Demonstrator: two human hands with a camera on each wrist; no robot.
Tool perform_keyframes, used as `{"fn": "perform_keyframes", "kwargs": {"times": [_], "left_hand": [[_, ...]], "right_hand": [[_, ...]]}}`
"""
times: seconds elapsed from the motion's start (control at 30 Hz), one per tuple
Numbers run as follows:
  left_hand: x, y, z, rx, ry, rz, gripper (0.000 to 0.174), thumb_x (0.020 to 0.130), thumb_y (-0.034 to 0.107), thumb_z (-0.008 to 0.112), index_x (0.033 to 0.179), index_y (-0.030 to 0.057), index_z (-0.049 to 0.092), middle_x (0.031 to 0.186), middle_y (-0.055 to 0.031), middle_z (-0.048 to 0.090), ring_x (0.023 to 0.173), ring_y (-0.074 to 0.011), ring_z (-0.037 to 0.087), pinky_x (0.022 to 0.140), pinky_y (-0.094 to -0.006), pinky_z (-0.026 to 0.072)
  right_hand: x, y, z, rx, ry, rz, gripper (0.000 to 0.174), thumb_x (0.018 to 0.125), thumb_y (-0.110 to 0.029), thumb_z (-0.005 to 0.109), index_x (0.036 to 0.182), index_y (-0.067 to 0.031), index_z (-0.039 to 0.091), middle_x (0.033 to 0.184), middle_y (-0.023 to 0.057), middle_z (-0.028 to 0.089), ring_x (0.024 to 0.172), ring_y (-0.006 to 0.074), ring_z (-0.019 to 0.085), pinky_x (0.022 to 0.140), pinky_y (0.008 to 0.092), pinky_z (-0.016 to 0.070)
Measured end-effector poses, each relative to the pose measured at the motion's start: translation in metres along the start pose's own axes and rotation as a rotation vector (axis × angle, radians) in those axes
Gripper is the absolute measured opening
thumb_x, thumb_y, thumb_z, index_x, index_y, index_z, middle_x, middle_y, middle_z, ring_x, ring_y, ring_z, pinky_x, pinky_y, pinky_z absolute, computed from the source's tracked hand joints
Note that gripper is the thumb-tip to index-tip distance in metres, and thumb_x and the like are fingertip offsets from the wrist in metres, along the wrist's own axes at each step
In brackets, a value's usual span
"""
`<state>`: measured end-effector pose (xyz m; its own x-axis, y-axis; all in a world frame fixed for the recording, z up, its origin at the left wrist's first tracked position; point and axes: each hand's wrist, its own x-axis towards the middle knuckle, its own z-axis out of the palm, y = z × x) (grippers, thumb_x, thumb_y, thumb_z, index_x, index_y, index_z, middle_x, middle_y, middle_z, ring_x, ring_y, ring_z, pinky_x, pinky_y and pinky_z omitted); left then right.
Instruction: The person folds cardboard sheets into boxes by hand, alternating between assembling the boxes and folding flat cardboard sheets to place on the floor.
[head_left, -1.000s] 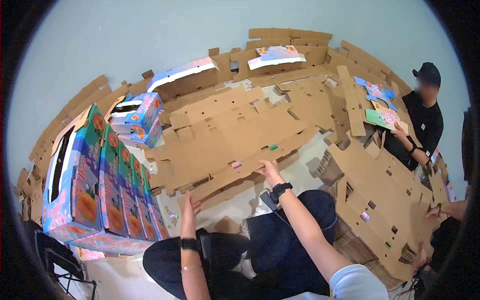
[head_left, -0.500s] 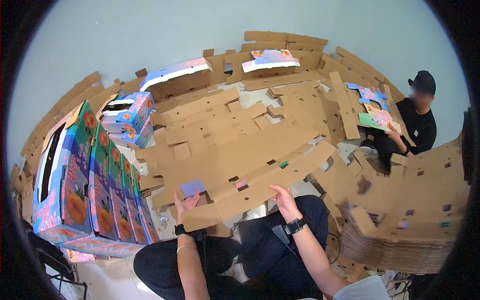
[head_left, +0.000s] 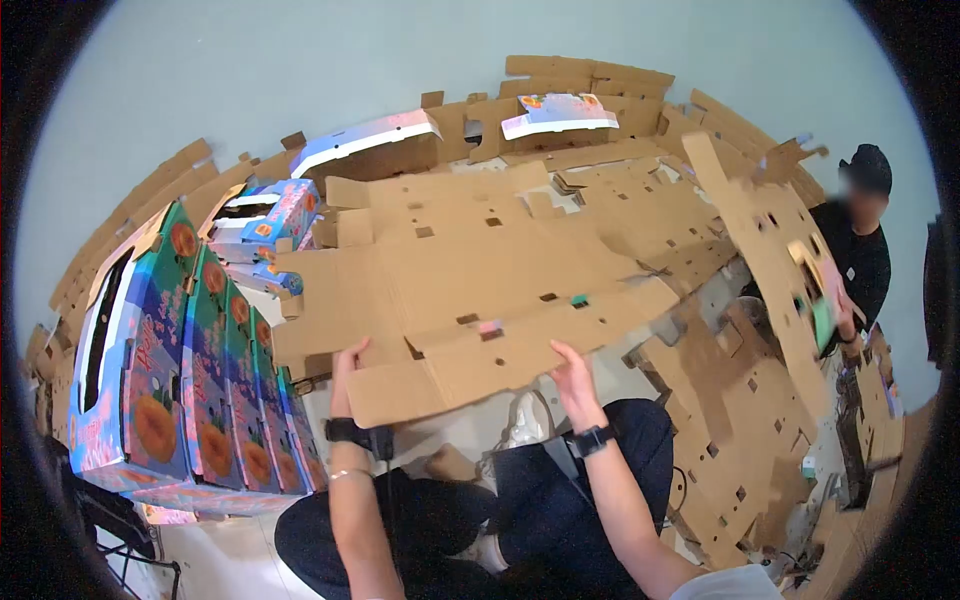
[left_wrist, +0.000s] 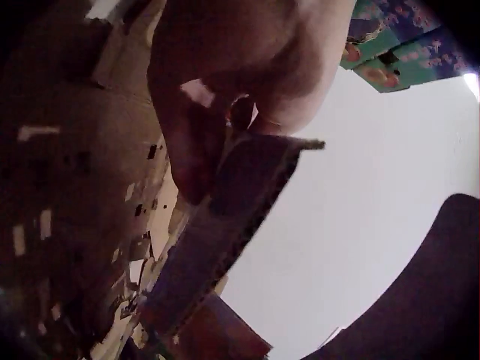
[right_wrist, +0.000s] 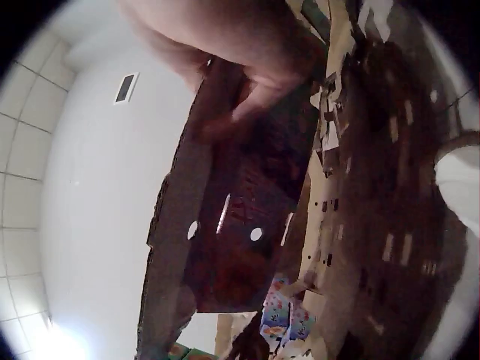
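A large flat cardboard sheet (head_left: pixel 480 270), plain brown on top with small slots and folding flaps, is held out in front of the body by both hands. My left hand (head_left: pixel 347 385) grips its left end next to a narrow flap; in the left wrist view the fingers (left_wrist: pixel 191 150) wrap over the corrugated edge. My right hand (head_left: pixel 575 380) pinches the near edge farther right, thumb on top. Its fingers (right_wrist: pixel 251 105) reach under the sheet in the right wrist view, where a dark printed underside (right_wrist: pixel 244 195) with round holes shows.
Folded printed boxes (head_left: pixel 150 370) stand in a row at left, with smaller boxes (head_left: pixel 265 220) behind. More cardboard lies around and leans along the wall. A person (head_left: pixel 855 230) in black sits at right, handling a tilted cardboard sheet (head_left: pixel 765 260). Loose cardboard (head_left: pixel 720 420) lies nearer.
The sheet has risen and its near flaps spread flatter. My left hand has gone from spread fingers to gripping the end. At right, the other person's cardboard has tipped up toward me.
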<state>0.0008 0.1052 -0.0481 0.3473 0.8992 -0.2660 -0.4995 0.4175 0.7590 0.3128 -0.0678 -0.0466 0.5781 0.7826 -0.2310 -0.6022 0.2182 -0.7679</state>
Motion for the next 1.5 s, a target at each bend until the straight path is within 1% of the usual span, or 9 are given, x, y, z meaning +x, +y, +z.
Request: {"fn": "perform_keyframes", "kwargs": {"times": [0.2, 0.27, 0.37, 0.57, 0.7, 0.9, 1.23, 1.37, 1.5], "left_hand": [[0.004, 0.054, -0.142, 0.624, 0.308, -0.233, 0.027, 0.085, 0.03, 0.058, 0.099, 0.0081, 0.059, 0.087, -0.0041, 0.065, 0.071, -0.0117, 0.06, 0.057, -0.0304, 0.0463], [0.015, 0.036, -0.189, 0.92, 0.339, 0.009, 0.029, 0.08, 0.031, 0.062, 0.096, 0.0074, 0.062, 0.085, -0.0075, 0.066, 0.071, -0.0179, 0.061, 0.063, -0.0359, 0.0483], [-0.009, -0.004, -0.085, 1.594, 0.38, 0.343, 0.037, 0.078, 0.028, 0.06, 0.101, -0.0009, 0.06, 0.097, -0.0215, 0.062, 0.096, -0.04, 0.057, 0.087, -0.044, 0.0451], [0.0, -0.099, -0.088, 2.082, -0.099, 0.03, 0.096, 0.052, 0.042, 0.085, 0.128, 0.0016, 0.041, 0.123, -0.0119, 0.05, 0.121, -0.028, 0.044, 0.103, -0.0531, 0.0289], [-0.014, -0.079, -0.061, 2.394, -0.007, 0.03, 0.091, 0.051, 0.04, 0.085, 0.124, 0.0046, 0.044, 0.122, -0.0111, 0.053, 0.116, -0.0262, 0.05, 0.099, -0.0487, 0.0343], [-0.002, -0.08, -0.07, 2.333, -0.101, -0.037, 0.079, 0.051, 0.036, 0.085, 0.114, 0.0066, 0.048, 0.115, -0.0092, 0.055, 0.112, -0.0254, 0.053, 0.093, -0.0486, 0.0403], [0.006, -0.103, -0.099, 2.542, -0.071, 0.106, 0.077, 0.052, 0.03, 0.085, 0.118, 0.0066, 0.05, 0.114, -0.0092, 0.055, 0.111, -0.0255, 0.053, 0.103, -0.0604, 0.0275], [-0.064, -0.041, 0.019, 2.208, -0.131, 0.18, 0.045, 0.072, 0.013, 0.066, 0.115, 0.0057, 0.054, 0.116, -0.0137, 0.054, 0.112, -0.029, 0.052, 0.107, -0.0641, 0.016], [-0.147, 0.04, 0.107, 1.85, 0.038, 0.877, 0.042, 0.073, 0.013, 0.064, 0.114, 0.0069, 0.055, 0.124, -0.0177, 0.05, 0.122, -0.0325, 0.044, 0.108, -0.0597, 0.0194]], "right_hand": [[0.06, 0.09, 0.011, -0.22, -0.186, 0.267, 0.042, 0.089, -0.025, 0.058, 0.124, -0.0046, 0.047, 0.111, 0.0136, 0.061, 0.09, 0.0246, 0.065, 0.072, 0.037, 0.055], [0.054, 0.137, -0.009, -0.354, -0.092, 0.672, 0.043, 0.092, -0.033, 0.052, 0.121, -0.0018, 0.048, 0.112, 0.0174, 0.061, 0.088, 0.0261, 0.067, 0.068, 0.0336, 0.0555], [0.047, 0.166, -0.02, -0.468, -0.162, 0.457, 0.045, 0.093, -0.037, 0.047, 0.118, 0.0005, 0.049, 0.108, 0.0219, 0.063, 0.085, 0.0278, 0.068, 0.067, 0.0328, 0.0556], [0.031, 0.142, -0.012, -0.868, -0.539, 0.611, 0.034, 0.087, -0.033, 0.053, 0.097, -0.0008, 0.059, 0.081, 0.0169, 0.067, 0.061, 0.0212, 0.066, 0.057, 0.0309, 0.0542], [-0.008, 0.111, 0.03, -1.334, -0.783, 0.278, 0.027, 0.087, -0.027, 0.049, 0.094, -0.0034, 0.062, 0.072, 0.0105, 0.067, 0.065, 0.0182, 0.067, 0.061, 0.0286, 0.052], [-0.023, 0.154, 0.035, -1.348, -1.023, -0.061, 0.03, 0.086, -0.03, 0.05, 0.098, -0.0064, 0.063, 0.092, 0.019, 0.065, 0.089, 0.0386, 0.06, 0.076, 0.047, 0.0481], [-0.068, 0.135, 0.028, -1.47, -1.335, -0.105, 0.032, 0.083, -0.016, 0.048, 0.109, -0.0098, 0.065, 0.099, 0.0179, 0.065, 0.093, 0.0354, 0.061, 0.08, 0.0442, 0.048], [-0.13, 0.089, 0.023, -1.497, -1.375, -0.295, 0.042, 0.08, -0.01, 0.051, 0.121, -0.0066, 0.057, 0.104, 0.0191, 0.062, 0.096, 0.0341, 0.06, 0.08, 0.0419, 0.0503], [-0.188, 0.069, 0.01, -1.514, -1.232, -0.485, 0.054, 0.081, -0.01, 0.054, 0.134, -0.0055, 0.043, 0.111, 0.0189, 0.055, 0.097, 0.0338, 0.057, 0.082, 0.0421, 0.0485]]}}
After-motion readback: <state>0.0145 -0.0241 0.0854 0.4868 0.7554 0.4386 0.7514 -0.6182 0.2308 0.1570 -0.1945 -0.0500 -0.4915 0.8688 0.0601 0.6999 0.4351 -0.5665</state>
